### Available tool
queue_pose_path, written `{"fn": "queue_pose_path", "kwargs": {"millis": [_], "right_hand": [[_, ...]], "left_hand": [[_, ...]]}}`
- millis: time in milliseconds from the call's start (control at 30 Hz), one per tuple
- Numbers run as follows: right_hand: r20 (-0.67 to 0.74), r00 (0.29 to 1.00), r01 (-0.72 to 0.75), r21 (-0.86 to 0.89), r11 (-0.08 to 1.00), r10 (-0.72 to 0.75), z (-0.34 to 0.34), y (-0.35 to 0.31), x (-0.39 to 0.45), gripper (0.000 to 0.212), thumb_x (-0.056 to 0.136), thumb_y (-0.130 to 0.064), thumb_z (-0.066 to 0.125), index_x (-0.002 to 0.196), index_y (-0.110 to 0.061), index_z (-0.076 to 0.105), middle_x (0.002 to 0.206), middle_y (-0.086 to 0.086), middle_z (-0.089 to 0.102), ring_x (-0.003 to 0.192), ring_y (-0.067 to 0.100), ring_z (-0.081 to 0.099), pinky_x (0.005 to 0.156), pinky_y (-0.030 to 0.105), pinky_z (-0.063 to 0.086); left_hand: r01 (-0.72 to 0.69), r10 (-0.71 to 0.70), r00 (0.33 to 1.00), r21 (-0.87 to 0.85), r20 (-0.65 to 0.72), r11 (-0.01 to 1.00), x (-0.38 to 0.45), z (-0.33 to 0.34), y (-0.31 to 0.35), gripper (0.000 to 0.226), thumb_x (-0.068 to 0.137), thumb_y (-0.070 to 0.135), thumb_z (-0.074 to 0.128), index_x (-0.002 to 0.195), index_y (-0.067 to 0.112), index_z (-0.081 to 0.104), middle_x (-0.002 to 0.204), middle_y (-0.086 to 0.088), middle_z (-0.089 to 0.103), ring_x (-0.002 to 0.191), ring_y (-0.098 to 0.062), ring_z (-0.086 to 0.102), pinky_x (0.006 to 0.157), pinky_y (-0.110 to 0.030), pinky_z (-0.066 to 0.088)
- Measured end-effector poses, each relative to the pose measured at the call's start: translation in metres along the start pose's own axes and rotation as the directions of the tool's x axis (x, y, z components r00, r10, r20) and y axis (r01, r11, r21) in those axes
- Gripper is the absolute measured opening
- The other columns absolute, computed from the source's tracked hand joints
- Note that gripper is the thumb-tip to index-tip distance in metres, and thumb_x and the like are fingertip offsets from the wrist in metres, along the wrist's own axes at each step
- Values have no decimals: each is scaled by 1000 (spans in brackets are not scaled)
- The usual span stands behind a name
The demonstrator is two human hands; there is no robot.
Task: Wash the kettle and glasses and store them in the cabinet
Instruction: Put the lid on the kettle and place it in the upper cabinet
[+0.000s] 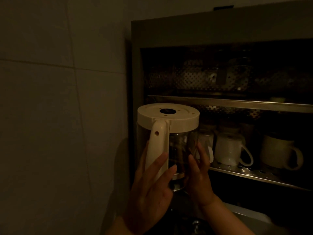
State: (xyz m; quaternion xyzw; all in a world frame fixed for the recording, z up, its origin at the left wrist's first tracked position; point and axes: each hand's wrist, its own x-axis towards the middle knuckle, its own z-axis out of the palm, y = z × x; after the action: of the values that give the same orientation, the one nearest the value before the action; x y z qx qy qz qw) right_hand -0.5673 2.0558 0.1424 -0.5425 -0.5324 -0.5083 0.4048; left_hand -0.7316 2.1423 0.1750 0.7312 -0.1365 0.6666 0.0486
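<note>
1. We hold the glass kettle [169,133] upside down, cream base up, at the cabinet [220,31] front's left edge.
2. Our left hand [150,184] presses spread fingers against the handle side.
3. Our right hand [199,175] lays loosely parted fingers on the glass.
4. White mugs [228,150] stand on the lower shelf [254,173] behind.

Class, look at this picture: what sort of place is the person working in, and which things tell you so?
Most likely a dim home kitchen. A tiled wall, an open cabinet with mugs on a perforated metal shelf, and an upturned glass kettle held in both hands.
</note>
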Motion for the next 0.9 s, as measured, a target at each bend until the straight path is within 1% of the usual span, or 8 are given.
{"fn": "queue_pose_path", "kwargs": {"millis": [167, 300, 433, 500, 567, 633, 767, 900], "right_hand": [[2, 1000, -11, -43, 999, 11, 4, 9, -1, 79, 88, -8, 52, 149, -32, 7, 157, 1, -5, 144, 28, 9, 115, 32, 23], [39, 999, -33, -40, 999, 35, 3, 14, 2, 64, 98, -20, 44, 149, -30, 8, 157, 2, -5, 145, 26, 8, 116, 30, 20], [83, 995, -40, -95, 995, 48, 3, 17, 3, 76, 89, -11, 48, 149, -31, 6, 157, 1, -7, 145, 25, 7, 115, 28, 22], [110, 990, -78, -127, 989, 92, 1, 17, 4, 92, 78, 5, 55, 148, -32, 9, 158, 2, -5, 144, 24, 7, 105, 27, 36], [182, 962, -184, -126, 975, 205, 0, 12, 8, 107, 62, 21, 65, 145, -28, 16, 156, 9, 2, 140, 22, 11, 76, 30, 54], [260, 921, -262, -138, 955, 290, 0, 7, 11, 111, 60, 21, 69, 144, -26, 15, 154, 11, 7, 137, 17, 15, 56, 26, 55], [331, 882, -306, -137, 942, 335, -3, 3, 14, 112, 69, 9, 71, 149, -31, 3, 156, 6, 0, 137, 6, 8, 63, 21, 50], [393, 845, -327, -157, 932, 363, -11, 4, 14, 112, 72, -1, 73, 150, -27, -2, 158, 7, -8, 137, 9, 12, 59, 19, 51]], "left_hand": [[2, -2, 999, 3, 39, 1000, 1, 8, -7, 42, 101, 20, 35, 141, 30, 32, 156, 11, 17, 120, -42, 42, 113, -38, 29], [46, -46, 998, -13, 49, 999, 6, 13, -12, 30, 101, 22, 33, 127, 13, 44, 155, 12, 17, 133, -27, 34, 115, -38, 25], [85, -81, 994, -52, 76, 995, 8, 18, -18, 31, 99, 21, 34, 127, 9, 42, 153, 9, 22, 140, -18, 25, 113, -42, 27], [102, -96, 991, -61, 96, 993, 9, 21, -21, 33, 98, 19, 35, 129, 9, 40, 151, 6, 25, 136, -26, 30, 115, -34, 25], [136, -129, 985, -53, 116, 989, 11, 24, -25, 40, 91, 11, 42, 131, 10, 39, 147, -4, 31, 132, -31, 32, 114, -33, 26], [163, -155, 978, -52, 137, 985, 16, 27, -30, 48, 85, 7, 44, 132, 11, 38, 143, -6, 32, 132, -30, 31, 114, -30, 25], [162, -149, 975, -66, 163, 985, 24, 32, -38, 51, 83, 6, 44, 134, 10, 37, 143, -6, 32, 134, -30, 30, 114, -25, 23], [172, -154, 969, -77, 194, 982, 27, 44, -39, 53, 84, 5, 43, 135, 11, 35, 145, -4, 30, 135, -29, 28, 115, -23, 20]]}}
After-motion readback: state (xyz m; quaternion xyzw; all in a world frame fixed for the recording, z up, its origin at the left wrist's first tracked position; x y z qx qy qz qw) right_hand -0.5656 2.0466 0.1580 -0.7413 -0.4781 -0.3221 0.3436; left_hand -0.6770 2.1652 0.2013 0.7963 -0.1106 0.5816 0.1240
